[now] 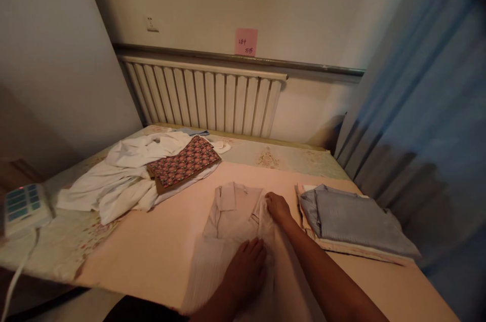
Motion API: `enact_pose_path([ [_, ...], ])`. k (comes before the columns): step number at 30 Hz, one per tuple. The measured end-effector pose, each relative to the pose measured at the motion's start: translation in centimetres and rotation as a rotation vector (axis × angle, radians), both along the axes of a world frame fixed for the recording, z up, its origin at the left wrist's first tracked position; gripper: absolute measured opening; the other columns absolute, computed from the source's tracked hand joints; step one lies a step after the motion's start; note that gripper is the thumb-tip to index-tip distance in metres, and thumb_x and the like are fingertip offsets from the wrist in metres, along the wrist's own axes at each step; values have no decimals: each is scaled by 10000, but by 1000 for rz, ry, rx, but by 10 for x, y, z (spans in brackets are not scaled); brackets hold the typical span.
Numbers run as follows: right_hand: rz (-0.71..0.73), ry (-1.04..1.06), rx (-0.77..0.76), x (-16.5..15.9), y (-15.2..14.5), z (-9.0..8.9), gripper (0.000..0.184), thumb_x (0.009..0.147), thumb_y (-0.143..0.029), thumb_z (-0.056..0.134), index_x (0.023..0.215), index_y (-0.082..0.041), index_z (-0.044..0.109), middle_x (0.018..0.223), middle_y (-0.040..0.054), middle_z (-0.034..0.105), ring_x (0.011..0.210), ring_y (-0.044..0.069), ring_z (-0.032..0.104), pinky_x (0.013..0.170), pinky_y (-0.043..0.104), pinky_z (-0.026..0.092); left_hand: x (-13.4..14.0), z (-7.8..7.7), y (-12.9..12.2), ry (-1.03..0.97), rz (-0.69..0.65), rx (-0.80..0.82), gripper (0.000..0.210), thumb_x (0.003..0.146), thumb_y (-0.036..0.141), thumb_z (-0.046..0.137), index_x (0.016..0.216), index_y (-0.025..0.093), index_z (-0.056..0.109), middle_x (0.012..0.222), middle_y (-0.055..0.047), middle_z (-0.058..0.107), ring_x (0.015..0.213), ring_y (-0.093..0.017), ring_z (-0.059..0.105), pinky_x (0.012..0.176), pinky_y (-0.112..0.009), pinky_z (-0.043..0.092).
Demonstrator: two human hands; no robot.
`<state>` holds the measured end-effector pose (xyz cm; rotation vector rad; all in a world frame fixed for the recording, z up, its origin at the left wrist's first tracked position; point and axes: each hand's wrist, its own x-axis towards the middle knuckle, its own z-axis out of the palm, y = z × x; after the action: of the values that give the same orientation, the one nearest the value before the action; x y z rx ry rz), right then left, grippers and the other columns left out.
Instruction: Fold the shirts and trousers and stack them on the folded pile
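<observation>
A pale shirt (224, 256) lies spread on the pink cloth in front of me, its collar end pointing away and its lower part running toward me. My right hand (278, 207) is closed on the shirt's right shoulder edge, where the fabric bunches up. Lower on the shirt's body, my left hand (247, 265) rests palm down with its fingers stretched over the fabric. The lower edge of the shirt is blurred and partly covered by my forearms.
Folded grey-blue clothing (357, 218) is stacked at the right. White garments (129, 170) lie heaped at the left beside a red patterned piece (186, 162). A corded white device (27, 208) sits at the left edge. Behind are a radiator (205, 96) and, rightward, a blue curtain (421, 109).
</observation>
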<state>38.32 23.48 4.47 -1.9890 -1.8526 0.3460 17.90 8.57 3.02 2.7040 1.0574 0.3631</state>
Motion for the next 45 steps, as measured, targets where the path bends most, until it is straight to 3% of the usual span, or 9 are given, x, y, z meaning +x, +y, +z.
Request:
enact_pose_path([
  [8, 20, 58, 35, -6, 1, 2, 181, 818, -210, 506, 801, -207, 686, 816, 36, 714, 797, 154, 619, 705, 224, 368, 1, -1, 1, -19, 2, -10, 460, 952, 343, 374, 1381, 184, 425, 1473, -64, 433, 1366, -231, 350, 1154, -421, 244],
  [13, -60, 162, 90, -13, 4, -3, 278, 839, -213, 405, 852, -185, 681, 765, 37, 706, 721, 145, 628, 652, 214, 398, 0, 1, 0, -6, 15, 0, 464, 944, 344, 395, 1379, 186, 425, 1474, -61, 432, 1370, -225, 345, 1155, -409, 242],
  [17, -32, 235, 86, -18, 5, -18, 339, 852, -213, 360, 954, -183, 683, 665, -2, 686, 588, 129, 624, 605, 206, 440, 1, 1, 0, 8, 22, 21, 452, 940, 335, 405, 1368, 196, 440, 1469, -62, 438, 1360, -226, 362, 1147, -410, 252],
  [19, -7, 242, 108, -19, 4, -24, 364, 854, -203, 363, 1052, -182, 667, 727, 5, 708, 644, 135, 647, 654, 213, 468, 2, 0, 1, 9, 24, 38, 445, 944, 331, 394, 1363, 191, 446, 1467, -70, 439, 1353, -226, 371, 1140, -411, 262],
  [22, 29, 214, 177, -17, -1, -29, 387, 866, -198, 378, 1159, -156, 626, 997, 71, 717, 900, 165, 655, 833, 259, 473, 3, -2, 1, 7, 27, 50, 442, 954, 329, 370, 1366, 189, 443, 1471, -72, 434, 1357, -228, 366, 1139, -412, 259],
  [28, 143, 124, 280, -19, -31, -38, 357, 903, -250, 412, 1186, -136, 596, 1200, 138, 631, 1163, 241, 533, 1027, 394, 377, 2, -5, 3, 1, 16, 58, 460, 948, 344, 381, 1379, 194, 435, 1459, -75, 451, 1343, -236, 386, 1135, -416, 256],
  [32, 223, -23, 281, -26, -44, -52, 482, 882, -344, 520, 1302, -108, 519, 1422, 181, 459, 1358, 290, 351, 1116, 457, 270, 3, -3, 2, 0, 25, 52, 454, 947, 335, 377, 1375, 200, 449, 1449, -75, 466, 1342, -237, 392, 1134, -413, 257],
  [40, 167, -187, 218, -34, -36, -59, 609, 898, -485, 506, 1400, -150, 422, 1517, 169, 324, 1425, 298, 223, 1143, 534, 123, 4, -1, 2, 19, 29, 32, 475, 937, 338, 401, 1389, 195, 431, 1464, -79, 446, 1357, -246, 373, 1138, -424, 253],
  [45, 202, -27, 188, -23, -37, -50, 549, 921, -443, 455, 1388, -155, 449, 1475, 147, 407, 1404, 274, 292, 1147, 509, 191, 4, -9, 2, 4, 40, 70, 453, 947, 341, 384, 1370, 195, 449, 1459, -75, 452, 1348, -241, 385, 1142, -423, 245],
])
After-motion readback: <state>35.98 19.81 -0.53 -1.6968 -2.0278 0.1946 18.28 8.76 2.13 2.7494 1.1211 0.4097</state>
